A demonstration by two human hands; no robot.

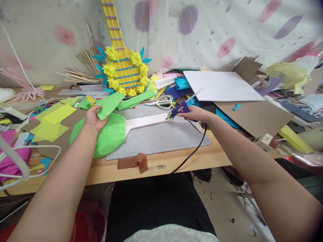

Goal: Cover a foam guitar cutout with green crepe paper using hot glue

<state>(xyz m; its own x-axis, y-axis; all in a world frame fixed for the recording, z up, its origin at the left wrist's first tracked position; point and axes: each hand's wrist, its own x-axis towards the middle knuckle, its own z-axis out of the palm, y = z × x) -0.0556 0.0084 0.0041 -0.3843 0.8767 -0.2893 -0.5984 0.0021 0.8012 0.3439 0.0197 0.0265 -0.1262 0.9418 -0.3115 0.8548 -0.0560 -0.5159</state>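
My left hand (94, 120) grips a piece of green crepe paper (110, 103), raised above a guitar-shaped cutout. The cutout's rounded body (111, 136) is covered in green paper, while its long neck (147, 121) is white. Wrapped round a dark blue hot glue gun (179, 109) is my right hand (195, 113). A clear glue stick (195, 94) sticks out of the gun's back, and its nozzle points left, close to the far end of the white neck. A grey cutting mat (161, 143) lies beneath the cutout.
A finished yellow paper guitar (126, 72) with yellow flowers leans on the curtain. Scissors (163, 102) lie behind the mat. A white board (222, 85) and brown cardboard (252, 116) are at right, yellow sheets (54, 121) at left. Brown paper (133, 163) lies near the front edge; the gun's black cord (193, 153) hangs over it.
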